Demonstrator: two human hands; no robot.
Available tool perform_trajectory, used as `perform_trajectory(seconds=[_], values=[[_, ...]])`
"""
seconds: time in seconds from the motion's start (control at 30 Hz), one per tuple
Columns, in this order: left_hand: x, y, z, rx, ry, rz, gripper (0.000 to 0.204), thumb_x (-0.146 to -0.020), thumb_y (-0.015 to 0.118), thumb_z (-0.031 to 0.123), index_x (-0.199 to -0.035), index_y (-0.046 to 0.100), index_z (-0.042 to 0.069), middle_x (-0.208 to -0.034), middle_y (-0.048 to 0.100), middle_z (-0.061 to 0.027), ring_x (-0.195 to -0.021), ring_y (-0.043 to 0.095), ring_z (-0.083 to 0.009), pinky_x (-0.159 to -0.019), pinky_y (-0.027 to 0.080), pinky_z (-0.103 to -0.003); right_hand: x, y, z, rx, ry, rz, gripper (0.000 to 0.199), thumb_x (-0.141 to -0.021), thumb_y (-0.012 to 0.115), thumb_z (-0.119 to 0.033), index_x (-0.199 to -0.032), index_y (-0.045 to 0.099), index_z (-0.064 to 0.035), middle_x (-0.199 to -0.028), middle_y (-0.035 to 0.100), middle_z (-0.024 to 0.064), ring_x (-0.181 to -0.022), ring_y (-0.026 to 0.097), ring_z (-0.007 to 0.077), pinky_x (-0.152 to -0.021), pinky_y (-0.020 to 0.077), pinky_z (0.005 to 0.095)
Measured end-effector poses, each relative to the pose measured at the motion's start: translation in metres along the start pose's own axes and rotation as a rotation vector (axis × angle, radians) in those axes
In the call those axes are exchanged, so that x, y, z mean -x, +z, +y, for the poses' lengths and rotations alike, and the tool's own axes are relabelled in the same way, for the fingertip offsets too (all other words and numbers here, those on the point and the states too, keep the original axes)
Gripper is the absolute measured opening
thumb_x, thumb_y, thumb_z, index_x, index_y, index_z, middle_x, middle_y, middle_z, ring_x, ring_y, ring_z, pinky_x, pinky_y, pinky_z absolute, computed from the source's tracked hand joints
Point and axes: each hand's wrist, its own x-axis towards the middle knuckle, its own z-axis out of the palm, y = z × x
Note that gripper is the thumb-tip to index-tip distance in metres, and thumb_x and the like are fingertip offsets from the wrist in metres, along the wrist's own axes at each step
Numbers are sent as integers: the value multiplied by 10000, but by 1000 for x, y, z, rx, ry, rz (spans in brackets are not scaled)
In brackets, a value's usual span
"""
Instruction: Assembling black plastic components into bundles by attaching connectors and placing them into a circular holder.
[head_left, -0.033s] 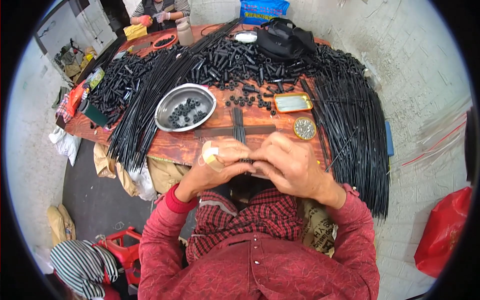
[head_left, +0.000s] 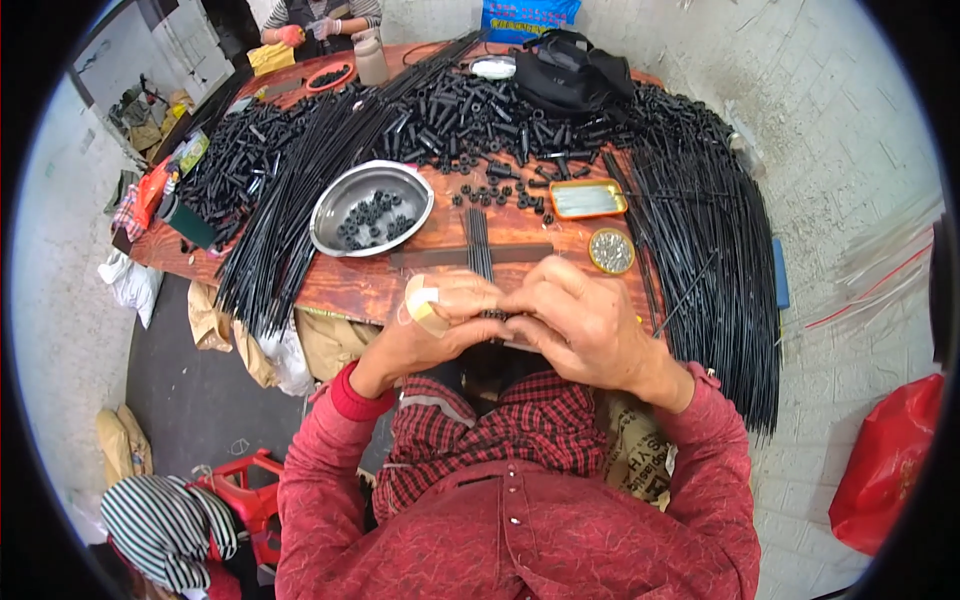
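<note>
A small bundle of thin black rods (head_left: pixel 478 240) points away from me, resting across a dark flat bar (head_left: pixel 425 258). At the table's near edge my left hand (head_left: pixel 445 318), with a pale plaster on its back, is closed around the near ends of these rods. Small dark round pieces (head_left: pixel 494 314) show at those ends between the hands. My right hand (head_left: pixel 592 328) meets the left there, thumb and fingers pinched together; what they hold is hidden. Ahead to the left stands a steel bowl (head_left: pixel 335 205) with black ring-like fittings (head_left: pixel 372 220) inside.
Heaps of black tubular fittings (head_left: pixel 450 110) cover the far table. Long black rods lie in piles at left (head_left: pixel 290 230) and right (head_left: pixel 710 240). A yellow-rimmed tray (head_left: pixel 588 200) and a round tub of small metal pieces (head_left: pixel 611 251) sit ahead right. Another person (head_left: pixel 320 20) works across the table.
The fingers of my right hand have shifted slightly, and a little more of the dark round pieces shows between my hands. My left hand keeps its grip on the rods.
</note>
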Motion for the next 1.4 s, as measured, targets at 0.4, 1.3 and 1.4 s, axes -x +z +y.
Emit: perform_trajectory(seconds=[0.4,1.3,1.4], values=[[-5,-6,2,3,4,-83,191,-779,774,132,-934,732,29,-890,724,-130,-812,703,-302,-707,561,-373,-1,3,1,21,-32,1,264,-784,775,-61,-1044,733,-64,-839,594,83,-687,626,225,-580,498,339],[79,92,-86,209,-331,-40,404,-784,816,160,-1143,649,81,-1211,614,-145,-1150,567,-372,-995,458,-461,-6,25,6,-41,-15,92,165,-801,781,-120,-955,739,-78,-809,596,68,-696,628,213,-580,496,326],[76,87,-96,51,-120,-81,484,-745,831,193,-1172,632,85,-1254,579,-149,-1191,518,-407,-1017,428,-492,-5,27,5,-79,-17,59,151,-800,781,-113,-939,732,-81,-820,600,64,-710,636,216,-592,504,326]])
